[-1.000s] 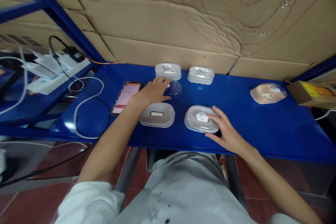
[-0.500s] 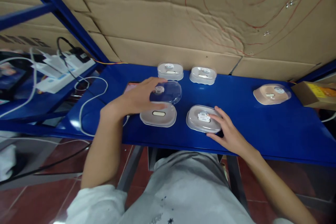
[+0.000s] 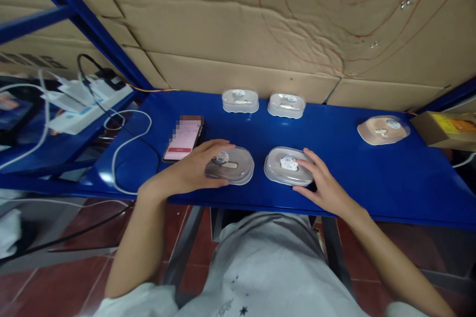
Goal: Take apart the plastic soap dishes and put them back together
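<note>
My left hand (image 3: 203, 168) grips the left end of a clear oval plastic lid (image 3: 243, 163) with a round sticker. The lid sits over a pale grey oval container that has a white pill-shaped piece in its middle; whether it is fully seated I cannot tell. Beside it, thumb and fingers of my right hand (image 3: 316, 181) are wrapped round the right end of a second lidded oval container (image 3: 277, 164). A white barcode label shows on top of that one. Both containers rest on the blue shelf (image 3: 334, 133) near its front edge.
Two more lidded grey containers (image 3: 240, 101) stand at the back, and a beige one (image 3: 383, 130) at the right beside a cardboard box (image 3: 446, 131). A phone (image 3: 185, 137) lies left. A power strip (image 3: 91, 104) with white cables is farther left. Cardboard (image 3: 223, 25) walls the back.
My left hand has brought the clear lid toward me and down over the near left container. The phone is now uncovered. My right hand has stayed on its container.
</note>
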Motion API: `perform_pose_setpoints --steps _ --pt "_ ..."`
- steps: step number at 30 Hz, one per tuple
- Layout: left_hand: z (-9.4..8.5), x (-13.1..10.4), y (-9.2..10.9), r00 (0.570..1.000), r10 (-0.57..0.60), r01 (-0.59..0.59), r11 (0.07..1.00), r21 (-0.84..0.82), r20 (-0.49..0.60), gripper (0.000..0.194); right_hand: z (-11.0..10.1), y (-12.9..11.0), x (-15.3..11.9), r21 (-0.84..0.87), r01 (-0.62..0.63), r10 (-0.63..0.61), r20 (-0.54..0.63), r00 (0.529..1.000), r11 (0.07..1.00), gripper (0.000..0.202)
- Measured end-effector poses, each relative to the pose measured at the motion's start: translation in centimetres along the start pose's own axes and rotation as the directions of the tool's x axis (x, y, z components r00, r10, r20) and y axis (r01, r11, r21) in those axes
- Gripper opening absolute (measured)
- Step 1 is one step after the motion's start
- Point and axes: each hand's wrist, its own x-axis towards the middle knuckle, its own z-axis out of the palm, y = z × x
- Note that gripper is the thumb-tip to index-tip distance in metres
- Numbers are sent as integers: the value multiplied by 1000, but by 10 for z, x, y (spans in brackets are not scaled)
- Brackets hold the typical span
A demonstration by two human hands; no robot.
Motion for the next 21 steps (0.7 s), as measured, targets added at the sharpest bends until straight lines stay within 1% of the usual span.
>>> perform_pose_setpoints --steps 4,8,12,14,17,19,21 --pt "6 -3 3 1000 -5 5 1000 13 6 88 0 0 0 -2 16 -16 -9 1000 1000 73" --pt "16 -1 11 1000 3 -2 996 93 -8 92 -2 -1 1 -7 24 -24 -7 1000 1000 74" --pt "27 2 17 998 45 -38 986 164 -41 90 -4 -7 5 -96 65 -69 -32 997 993 81" --pt "31 1 18 996 67 -56 982 179 -54 88 -5 -12 10 -140 98 -105 -43 994 985 84" --pt "36 -3 18 992 105 -90 974 207 -65 84 -6 -24 23 -187 155 -165 -39 986 970 81" --pt "37 -4 19 990 132 -116 968 222 -58 80 -5 -33 34 -216 211 -217 -6 976 953 76" --pt "39 -5 20 987 151 -135 963 232 -53 74 -3 -42 46 -225 274 -269 52 962 935 72"
